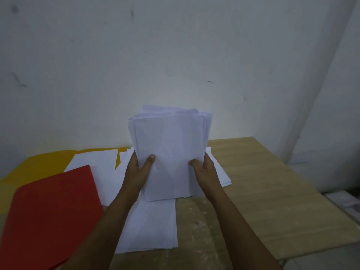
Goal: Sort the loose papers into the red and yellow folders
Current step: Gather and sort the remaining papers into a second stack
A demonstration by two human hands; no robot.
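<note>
Head view. We hold a stack of white papers [169, 152] upright above the wooden table [263, 182], its lower edge down near the sheets lying below, a posture that we judge suits squaring the edges before sorting. The left hand [141, 168] clamps the stack's left margin, thumb [149, 162] laid across the near face and the other fingers hidden behind; the right hand [204, 168] grips the right margin in mirror fashion, curled fingers showing at the edge. A grip on both sides keeps the limp sheets from bowing or fanning; even so, the top edges sit uneven and splay slightly to the right, so the stack is not yet flush.

More loose sheets [153, 227] lie flat on the table beneath and in front of the held stack, with others [93, 162] spread toward the left and some jutting out at the right behind the right wrist. The red folder [50, 215] lies at the near left, overlapping these sheets at its right edge and within easy reach of the left hand. The yellow folder [39, 164] lies further back on the left, partly covered by the red folder and by paper. We cannot tell whether either folder already contains pages; judged from the amount of paper outside them, sorting appears to be at an early stage
</note>
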